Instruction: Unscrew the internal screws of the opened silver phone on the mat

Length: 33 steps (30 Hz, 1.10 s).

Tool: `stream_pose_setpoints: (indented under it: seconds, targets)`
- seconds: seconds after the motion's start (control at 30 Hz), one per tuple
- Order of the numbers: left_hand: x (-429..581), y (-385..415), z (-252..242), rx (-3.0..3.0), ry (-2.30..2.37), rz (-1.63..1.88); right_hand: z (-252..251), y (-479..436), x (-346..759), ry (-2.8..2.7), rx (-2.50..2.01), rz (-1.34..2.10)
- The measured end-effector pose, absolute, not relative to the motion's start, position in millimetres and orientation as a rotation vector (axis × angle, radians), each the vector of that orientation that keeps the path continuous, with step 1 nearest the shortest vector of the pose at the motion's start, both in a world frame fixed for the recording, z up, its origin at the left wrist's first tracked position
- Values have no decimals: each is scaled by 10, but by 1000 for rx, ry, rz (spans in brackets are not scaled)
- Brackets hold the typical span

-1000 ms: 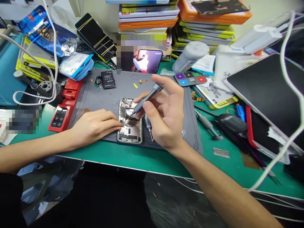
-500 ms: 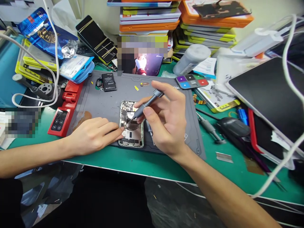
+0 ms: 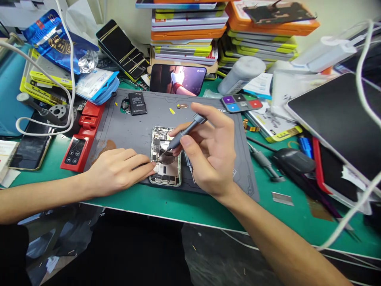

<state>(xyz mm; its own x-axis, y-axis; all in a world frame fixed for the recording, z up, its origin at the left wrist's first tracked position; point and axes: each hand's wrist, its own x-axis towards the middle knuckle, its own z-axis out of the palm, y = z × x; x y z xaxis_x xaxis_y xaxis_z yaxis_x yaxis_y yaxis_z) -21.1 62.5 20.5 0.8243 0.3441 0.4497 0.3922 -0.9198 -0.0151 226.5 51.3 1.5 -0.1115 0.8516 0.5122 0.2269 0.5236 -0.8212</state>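
Note:
An opened phone (image 3: pixel 172 171) lies on the grey mat (image 3: pixel 131 135), its inner boards exposed. My right hand (image 3: pixel 210 153) is closed round a grey screwdriver (image 3: pixel 187 131), tilted so that its thin tip points down at the left part of the phone's inside. Whether the tip touches a part is too small to tell. My left hand (image 3: pixel 122 169) rests at the phone's left edge, fingers together and fingertips on the frame; anything beneath them is hidden. Another slim driver (image 3: pixel 189 163) lies right of the phone, partly behind my right hand.
A black battery (image 3: pixel 137 103) lies at the mat's back left, a red device (image 3: pixel 76 153) along its left side. Behind stand a lit phone screen (image 3: pixel 178 79) and stacked boxes (image 3: pixel 187 31). To the right are a grey tool (image 3: pixel 263 159) and a black mouse (image 3: pixel 294 159).
The whole view has shifted very slightly. Both hands, the screwdriver and the opened phone hold practically the same positions relative to one another.

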Motion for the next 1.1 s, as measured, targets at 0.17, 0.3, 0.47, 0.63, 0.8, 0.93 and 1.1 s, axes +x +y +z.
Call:
stream_pose_setpoints:
  seconds: [0.17,0.3,0.47,0.63,0.8,0.93,1.1]
  targets:
    - [-191,631,216,-2823,-566,-637,26,500,2243,-1616,-944,672]
    - [-166,590,220,-2854,-649,-648,31,494,2228,-1589,-920,687]
    - [-148,548,224,-2901,-723,-646,15,507,2210,-1609,-928,651]
    - [-134,541,185,-2894,-709,-631,-6,501,2154,-1577,-874,675]
    - [-97,506,134,-2822,-630,-619,-23,487,2100,-1596,-925,719]
    - [-91,479,117,-2789,-546,-626,-23,506,2074,-1786,-974,562]
    - [-104,458,110,-2738,-517,-575,-19,539,2048,-1987,-968,369]
